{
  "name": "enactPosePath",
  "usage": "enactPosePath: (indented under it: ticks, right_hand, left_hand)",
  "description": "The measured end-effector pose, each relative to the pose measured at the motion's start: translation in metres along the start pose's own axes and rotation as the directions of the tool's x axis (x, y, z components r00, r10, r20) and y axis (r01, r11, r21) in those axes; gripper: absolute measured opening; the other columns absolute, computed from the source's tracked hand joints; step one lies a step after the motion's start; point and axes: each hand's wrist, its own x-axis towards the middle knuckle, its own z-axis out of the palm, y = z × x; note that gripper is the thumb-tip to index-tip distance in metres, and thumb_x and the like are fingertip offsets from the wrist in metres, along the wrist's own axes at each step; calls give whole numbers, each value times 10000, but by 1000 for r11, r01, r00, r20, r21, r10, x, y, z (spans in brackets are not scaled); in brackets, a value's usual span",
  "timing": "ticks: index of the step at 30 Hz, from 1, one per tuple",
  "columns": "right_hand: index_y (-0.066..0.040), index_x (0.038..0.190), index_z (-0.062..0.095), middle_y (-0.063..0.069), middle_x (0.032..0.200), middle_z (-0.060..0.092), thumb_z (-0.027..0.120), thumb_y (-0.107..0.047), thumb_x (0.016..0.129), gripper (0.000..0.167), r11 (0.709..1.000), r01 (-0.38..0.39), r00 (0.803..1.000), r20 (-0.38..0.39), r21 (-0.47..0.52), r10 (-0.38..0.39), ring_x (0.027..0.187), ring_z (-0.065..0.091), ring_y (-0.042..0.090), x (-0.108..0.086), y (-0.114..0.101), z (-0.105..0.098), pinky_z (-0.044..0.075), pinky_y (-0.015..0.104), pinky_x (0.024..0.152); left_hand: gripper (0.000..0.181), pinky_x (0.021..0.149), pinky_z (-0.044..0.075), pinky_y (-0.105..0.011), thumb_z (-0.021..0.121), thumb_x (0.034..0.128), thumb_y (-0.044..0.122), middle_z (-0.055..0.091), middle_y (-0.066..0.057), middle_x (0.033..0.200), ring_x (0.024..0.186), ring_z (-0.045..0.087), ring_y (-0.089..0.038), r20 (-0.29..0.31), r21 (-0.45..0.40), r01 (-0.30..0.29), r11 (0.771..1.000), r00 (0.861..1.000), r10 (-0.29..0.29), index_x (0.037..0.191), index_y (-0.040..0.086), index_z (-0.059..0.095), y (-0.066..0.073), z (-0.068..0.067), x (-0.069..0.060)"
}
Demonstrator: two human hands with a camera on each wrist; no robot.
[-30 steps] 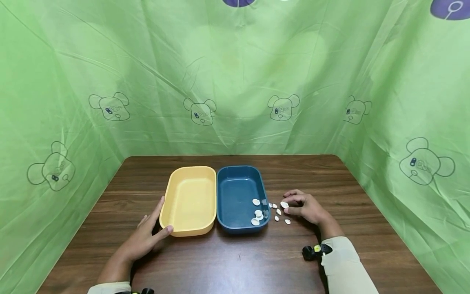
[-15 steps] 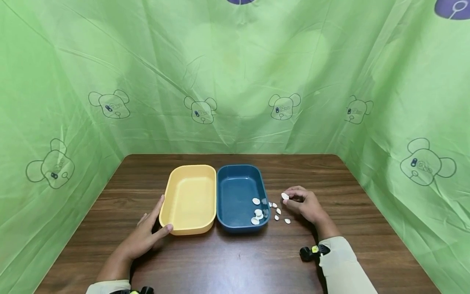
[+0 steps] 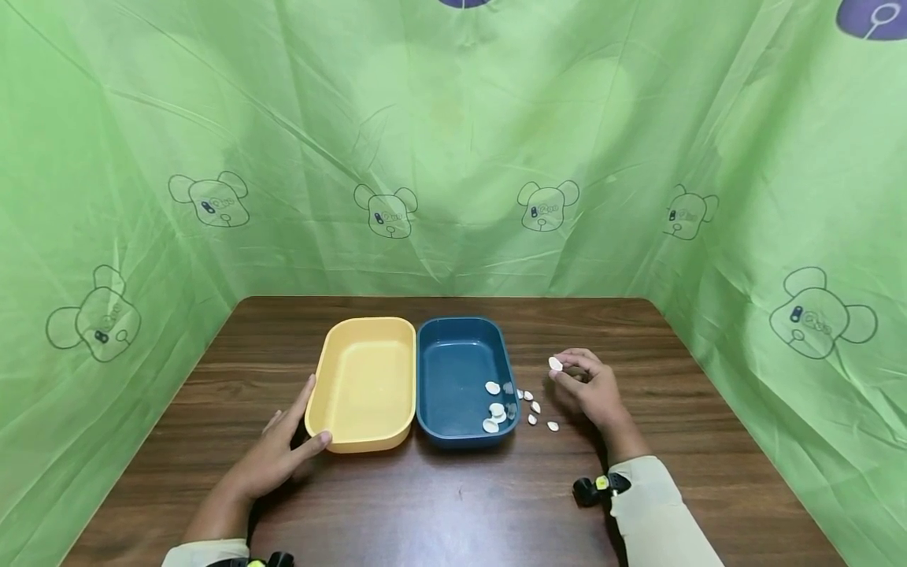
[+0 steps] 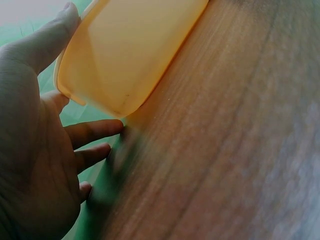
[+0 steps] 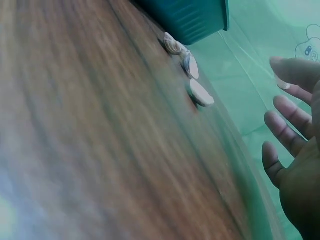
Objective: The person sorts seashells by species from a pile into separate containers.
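My left hand [image 3: 272, 457] rests its thumb and a finger on the near left corner of the yellow tray [image 3: 361, 447]; in the left wrist view, its other fingers stand spread beside the tray. Between thumb and forefinger, my right hand [image 3: 598, 394] pinches a white shell [image 3: 556, 364] above the table, right of the blue tray [image 3: 464, 442]. In the right wrist view, a small part of that shell [image 5: 283, 85] shows at the fingertips. Several shells [image 3: 497, 410] lie in the blue tray's near right part. Several smaller ones [image 3: 535, 407] lie on the table between that tray and my right hand.
The two trays stand side by side on the brown wooden table [image 3: 453, 504]. A green curtain [image 3: 453, 260] with bear-head drawings hangs behind the table and along both sides. Each wrist wears a small black device, the right one [image 3: 598, 488] fully in view.
My right hand has lifted the white shell and moved it away from me, off the loose shells. My left hand keeps its place at the yellow tray.
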Motion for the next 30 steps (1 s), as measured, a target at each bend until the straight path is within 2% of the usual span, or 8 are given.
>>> enactPosePath:
  ticks: [5,13,18,23,25,30]
  right_hand:
    - [34,1195,804,244,1309,705,849,-39,930,278,999,13,1000,-19,39,-12,1105,627,-17,0,-3,5,537,180,790]
    - [32,1143,808,227,1291,696,836,2,931,216,993,57,998,-41,104,-53,1122,623,-4,0,-18,18,565,168,813]
    - [6,1141,816,221,1277,706,835,-20,938,206,991,103,995,-21,87,-101,1142,612,9,-3,-30,29,554,201,835]
    - [-44,1136,829,164,1285,717,853,-65,935,203,994,93,996,-14,61,-92,1165,612,54,-7,-45,40,534,349,883]
    - [-58,1136,831,149,1294,717,857,-81,936,203,995,89,996,-4,40,-89,1188,613,94,-9,-50,44,508,395,917]
    - [-66,1130,830,155,1315,705,854,-84,937,195,995,96,995,25,4,-96,1253,606,228,-14,-65,53,454,400,970]
  left_hand:
    - [979,1222,50,-887,711,1047,306,173,-291,1801,1568,250,-668,4,1,4,1000,1000,-4,1779,155,79,1,-1,1]
    - [973,1219,41,-893,705,1050,312,183,-300,1795,1567,240,-692,4,9,6,1000,1000,-6,1779,154,80,0,-3,2]
    - [974,1214,44,-896,706,1051,310,186,-307,1792,1565,239,-695,4,3,12,1000,1000,-12,1781,177,74,-1,-1,1]
    - [971,1227,25,-887,703,1053,316,183,-304,1793,1571,219,-698,3,-6,19,1000,1000,-19,1782,188,74,0,-2,1]
    - [970,1229,23,-885,702,1053,317,184,-306,1791,1570,220,-698,4,-6,18,1000,1000,-18,1781,179,76,0,-2,1]
    - [976,1219,42,-892,705,1051,309,187,-310,1790,1572,237,-678,4,0,12,1000,1000,-12,1783,205,67,0,-1,1]
